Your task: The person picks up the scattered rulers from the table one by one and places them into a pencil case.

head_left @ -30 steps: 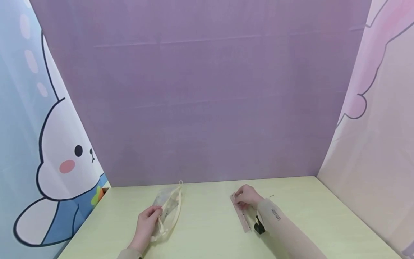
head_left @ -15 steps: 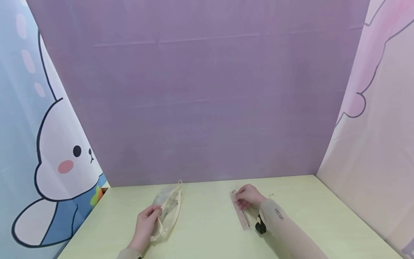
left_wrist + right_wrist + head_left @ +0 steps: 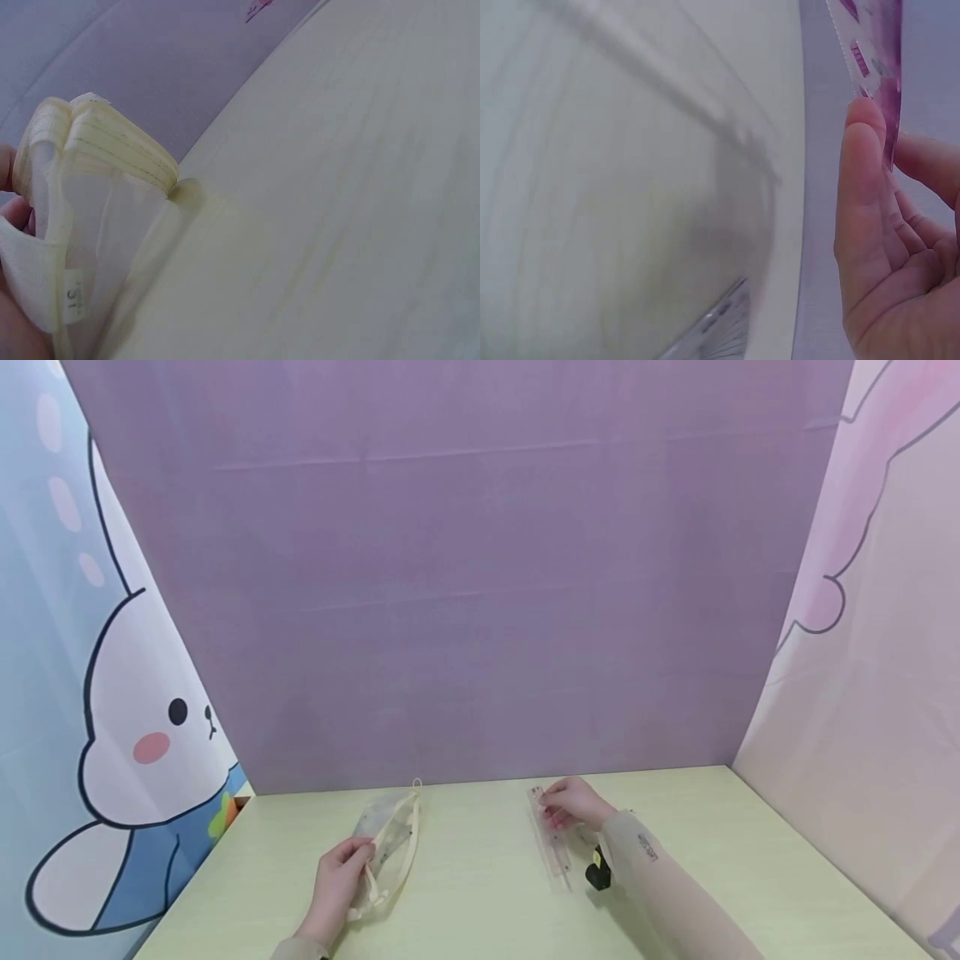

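Note:
In the head view my left hand [image 3: 343,872] pinches the near part of a sheer mesh zip pouch [image 3: 392,837] with cream trim and a small ring at its far end. The left wrist view shows the pouch's cream edging [image 3: 120,142] gaping and a small printed tag [image 3: 73,296]. My right hand [image 3: 576,804] holds a clear ruler [image 3: 551,843] near its far end, between thumb and fingers. Seen from the right wrist, the ruler [image 3: 874,56] has pink-purple prints and is raised off the table. Below it lies a clear plastic piece with radiating lines, like a protractor [image 3: 720,326].
A small black object [image 3: 597,870] hangs under the right sleeve. The pale yellow-green table [image 3: 472,893] ends at a purple backdrop [image 3: 480,610]. Printed cloth walls stand at the left [image 3: 135,827] and right [image 3: 885,718].
My right hand has lifted the ruler slightly and shifted it a little away from me and to the left. The left hand and pouch stay in place.

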`<move>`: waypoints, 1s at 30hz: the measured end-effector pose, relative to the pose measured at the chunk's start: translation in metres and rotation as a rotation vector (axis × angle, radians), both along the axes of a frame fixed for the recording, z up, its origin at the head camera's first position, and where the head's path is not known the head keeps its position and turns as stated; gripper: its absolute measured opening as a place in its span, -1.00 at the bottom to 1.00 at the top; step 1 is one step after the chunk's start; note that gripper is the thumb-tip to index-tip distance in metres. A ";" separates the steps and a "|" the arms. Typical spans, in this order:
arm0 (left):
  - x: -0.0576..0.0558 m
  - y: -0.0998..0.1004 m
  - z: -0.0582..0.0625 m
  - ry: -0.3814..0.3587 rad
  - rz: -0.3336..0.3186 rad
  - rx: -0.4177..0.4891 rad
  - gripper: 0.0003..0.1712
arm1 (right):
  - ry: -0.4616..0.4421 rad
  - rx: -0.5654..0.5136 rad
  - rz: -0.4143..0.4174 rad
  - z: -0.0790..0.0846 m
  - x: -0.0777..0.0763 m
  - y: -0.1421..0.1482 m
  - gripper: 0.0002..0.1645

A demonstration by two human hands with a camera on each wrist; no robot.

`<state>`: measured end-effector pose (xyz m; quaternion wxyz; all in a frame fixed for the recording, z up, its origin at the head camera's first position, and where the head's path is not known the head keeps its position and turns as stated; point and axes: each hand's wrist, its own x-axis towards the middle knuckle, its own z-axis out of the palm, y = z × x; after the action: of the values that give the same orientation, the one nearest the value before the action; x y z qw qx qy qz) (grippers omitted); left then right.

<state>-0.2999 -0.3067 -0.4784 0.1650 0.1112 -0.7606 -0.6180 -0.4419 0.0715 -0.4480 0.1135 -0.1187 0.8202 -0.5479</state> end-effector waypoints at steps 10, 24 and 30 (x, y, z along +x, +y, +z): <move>0.001 -0.001 -0.001 -0.008 0.000 -0.002 -0.72 | -0.022 -0.070 0.054 0.009 0.002 -0.002 -0.75; 0.003 0.000 0.002 0.011 0.013 -0.010 -0.73 | -0.032 -0.089 0.061 -0.001 0.006 -0.018 -0.72; 0.002 0.002 0.002 0.025 0.004 -0.001 -0.73 | -0.047 -0.109 0.090 -0.007 0.006 -0.029 -0.71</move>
<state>-0.2978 -0.3044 -0.4766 0.1755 0.1048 -0.7586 -0.6187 -0.4357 0.0424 -0.4555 0.1507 -0.1487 0.7800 -0.5888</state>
